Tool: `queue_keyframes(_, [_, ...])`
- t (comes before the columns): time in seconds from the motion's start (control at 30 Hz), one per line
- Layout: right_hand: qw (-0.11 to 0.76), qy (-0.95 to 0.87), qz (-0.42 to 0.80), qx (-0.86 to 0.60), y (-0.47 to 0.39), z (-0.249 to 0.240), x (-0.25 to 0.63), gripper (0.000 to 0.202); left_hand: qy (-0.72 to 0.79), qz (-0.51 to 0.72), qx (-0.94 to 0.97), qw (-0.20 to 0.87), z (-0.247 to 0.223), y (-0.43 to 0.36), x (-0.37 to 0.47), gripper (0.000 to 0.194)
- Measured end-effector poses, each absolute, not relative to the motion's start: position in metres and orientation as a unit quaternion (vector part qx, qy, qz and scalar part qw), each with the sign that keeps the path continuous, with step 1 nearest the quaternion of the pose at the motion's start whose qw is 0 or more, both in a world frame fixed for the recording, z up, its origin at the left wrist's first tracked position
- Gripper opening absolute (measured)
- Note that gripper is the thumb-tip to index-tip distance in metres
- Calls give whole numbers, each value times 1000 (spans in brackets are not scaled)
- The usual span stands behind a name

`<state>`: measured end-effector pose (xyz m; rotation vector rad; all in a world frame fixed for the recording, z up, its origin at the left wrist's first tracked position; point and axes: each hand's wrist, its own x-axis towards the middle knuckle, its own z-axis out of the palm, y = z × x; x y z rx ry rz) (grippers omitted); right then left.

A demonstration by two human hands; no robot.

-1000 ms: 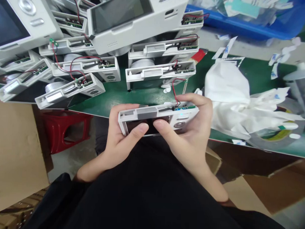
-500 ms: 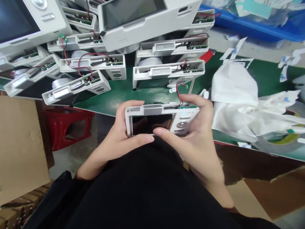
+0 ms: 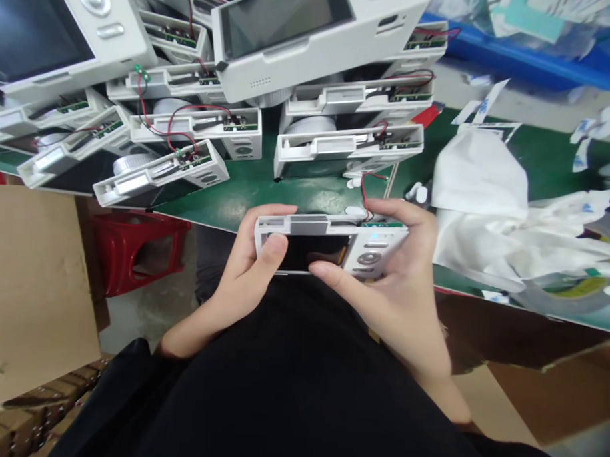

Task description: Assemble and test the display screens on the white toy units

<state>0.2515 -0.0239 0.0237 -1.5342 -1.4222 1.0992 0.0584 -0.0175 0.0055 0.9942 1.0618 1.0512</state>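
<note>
A white digital camera [image 3: 305, 225], its top side uncovered, is held between my two hands just off the table's near edge. Its dark screen faces me, and a small blue light glows near the buttons at its right. My left hand [image 3: 251, 256] grips the left end, with the thumb on the screen's upper left corner. Around the right end wraps my right hand [image 3: 398, 278], its thumb on the lower part of the screen and its index finger along the back edge. Red and black wires [image 3: 365, 194] rise from the open top near that finger.
Several more opened white cameras [image 3: 355, 147] with loose wires crowd the green table [image 3: 210, 202]. A white cloth [image 3: 480, 171] and a tape roll [image 3: 557, 294] lie to the right, a blue bin [image 3: 516, 59] behind. Below left stand a red stool [image 3: 114, 255] and a cardboard box [image 3: 37, 292].
My left thumb has moved from the camera's bottom edge up onto the screen's upper left. The right hand keeps its hold. The whole view has shifted slightly.
</note>
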Motion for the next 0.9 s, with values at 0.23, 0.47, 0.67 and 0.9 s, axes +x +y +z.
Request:
queue_keyframes(0.23, [418,-576,402,-576,-19,23,250,52,491,493,447,562,-1,-22,68,26])
queue_keyframes(0.47, [434,-572,316,-620,-14,27,246,32,499,485,486,529,-5,-23,70,28])
queue_keyframes(0.67, [356,-599,456,-553,-12,31,265,65,531,464,461,539,2,-18,70,27])
queue_keyframes(0.9, [359,-584,468,-557,-13,32,266,65,516,442,459,573,5,-12,60,33])
